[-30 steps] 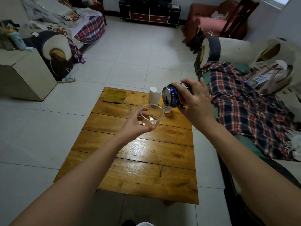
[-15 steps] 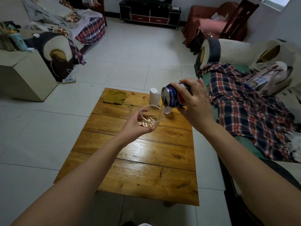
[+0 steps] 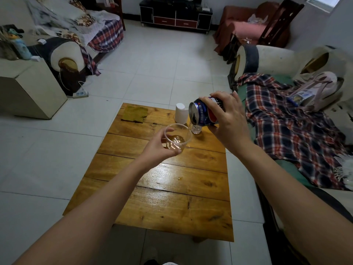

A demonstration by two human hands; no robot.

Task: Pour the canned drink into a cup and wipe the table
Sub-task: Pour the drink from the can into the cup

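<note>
A person's right hand point(image 3: 227, 119) grips a blue, red and white drink can point(image 3: 205, 112) tipped nearly onto its side, its opened mouth facing the rim of a clear plastic cup point(image 3: 176, 139) that the left hand point(image 3: 162, 146) holds from beneath and behind, fingers curled round its wall. Both are held above the far half of the wooden tabletop point(image 3: 162, 197), well clear of the planks. The can's mouth sits just above and to the right of the cup's rim — close, though not plainly over the centre.

To pour well, the judgement here is that the mouth should come over the middle of the cup before the can tips further, and the tilt should grow slowly; the thin cup likely flexes under a hard squeeze, so a light, steady hold suits it. A small wet spot point(image 3: 179, 178) glints on the planks nearer the person, a hint of what the wiping step will have to deal with.

The cup is transparent and holds only a shallow pool of amber liquid at the bottom. The can's printed wall shows white characters on blue. Behind them stand a small white cylinder point(image 3: 181, 115) and a small clear glass point(image 3: 195, 129); a brown-green cloth point(image 3: 134, 114) lies flat at the far left corner — seemingly the wiping rag.
</note>
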